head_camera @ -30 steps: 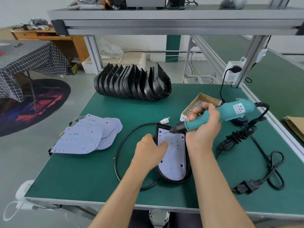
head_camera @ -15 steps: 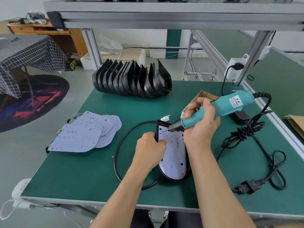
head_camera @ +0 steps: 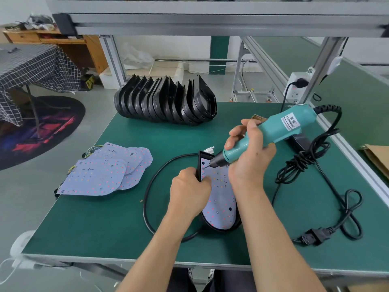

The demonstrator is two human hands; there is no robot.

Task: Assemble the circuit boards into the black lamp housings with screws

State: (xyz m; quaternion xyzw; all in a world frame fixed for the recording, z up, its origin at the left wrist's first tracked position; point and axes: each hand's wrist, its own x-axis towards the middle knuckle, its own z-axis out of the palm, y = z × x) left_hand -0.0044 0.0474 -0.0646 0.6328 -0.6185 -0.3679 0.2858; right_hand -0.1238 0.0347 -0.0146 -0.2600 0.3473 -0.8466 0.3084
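At the left of the green desk (head_camera: pixel 117 218) lies a fanned pile of loose circuit boards (head_camera: pixel 105 171), face up and overlapping, likely staged there so the next one can be slid off the top without reaching far. Behind them, toward the back edge, a row of empty black lamp housings (head_camera: pixel 166 102) stands nested on edge, a compact way to keep many within arm's length. Near the middle, the housing in hand (head_camera: pixel 221 227) lies flat with a circuit board (head_camera: pixel 219 199) seated inside it, and a black cable (head_camera: pixel 147 199) loops round its left side. The left hand (head_camera: pixel 189 194) grips the housing's left wall with its fingers curled over the rim, apparently pinning board and shell together so neither twists under the driver. The right hand (head_camera: pixel 250 157) is wrapped round the barrel of a teal electric screwdriver (head_camera: pixel 273 133), tilted so its bit meets a hole at the board's upper left corner; whether a screw sits on the bit is too small to tell. Just behind the tool a cardboard box (head_camera: pixel 257 119) peeks out, close enough for quick reach, its contents hidden. The driver's power cord (head_camera: pixel 303 159) trails off to the right, clear of the work.
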